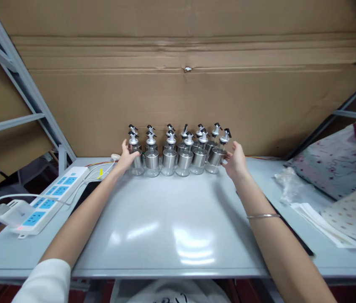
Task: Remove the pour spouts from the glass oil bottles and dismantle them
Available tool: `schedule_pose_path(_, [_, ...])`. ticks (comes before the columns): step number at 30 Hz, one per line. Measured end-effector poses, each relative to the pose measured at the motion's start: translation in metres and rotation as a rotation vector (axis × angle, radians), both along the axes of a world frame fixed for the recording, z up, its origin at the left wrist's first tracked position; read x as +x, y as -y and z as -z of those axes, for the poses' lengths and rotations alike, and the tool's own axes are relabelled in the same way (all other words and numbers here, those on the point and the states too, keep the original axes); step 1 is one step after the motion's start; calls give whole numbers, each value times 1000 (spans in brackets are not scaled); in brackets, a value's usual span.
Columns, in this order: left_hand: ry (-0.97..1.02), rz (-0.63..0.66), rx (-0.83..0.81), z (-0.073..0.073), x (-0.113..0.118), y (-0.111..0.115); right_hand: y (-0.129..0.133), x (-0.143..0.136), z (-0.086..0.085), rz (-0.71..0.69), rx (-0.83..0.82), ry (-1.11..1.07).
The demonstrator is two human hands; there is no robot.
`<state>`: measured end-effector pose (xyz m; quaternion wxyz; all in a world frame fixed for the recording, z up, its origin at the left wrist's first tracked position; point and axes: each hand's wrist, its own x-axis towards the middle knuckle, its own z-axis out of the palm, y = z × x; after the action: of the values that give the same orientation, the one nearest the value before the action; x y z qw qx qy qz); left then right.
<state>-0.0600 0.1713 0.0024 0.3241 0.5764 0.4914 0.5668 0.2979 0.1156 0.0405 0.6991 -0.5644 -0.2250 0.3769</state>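
Observation:
Two rows of clear glass pump-top bottles (pixel 168 162) with steel sleeves and black-and-silver spouts stand at the back of the white table (pixel 165 202). My left hand (pixel 128 159) is at the left end, its thumb against the steel sleeve of the front leftmost bottle (pixel 137 162) and its other fingers spread beside it. At the right end, my right hand (pixel 236 161) has its fingers apart, touching the side of the front rightmost bottle (pixel 216 156). That bottle leans to the right. The front row partly hides the back row.
A white power strip (pixel 51 198) with blue sockets and a plugged-in charger lies on the left. Clear plastic wrap (pixel 291 185), white strips (pixel 326 225) and patterned bags (pixel 329 162) sit on the right. A cardboard wall (pixel 178 101) rises behind the bottles.

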Motion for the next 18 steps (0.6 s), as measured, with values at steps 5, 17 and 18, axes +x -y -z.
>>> schedule_pose_path(5, [8, 95, -101, -18, -3, 12, -6, 4, -4, -95, -97, 22])
schedule_pose_path(17, [80, 350, -346, -33, -13, 25, -51, 35, 12, -396, 0, -38])
schedule_pose_path(18, [76, 366, -378, -34, -14, 25, -52, 35, 15, -393, 2, -36])
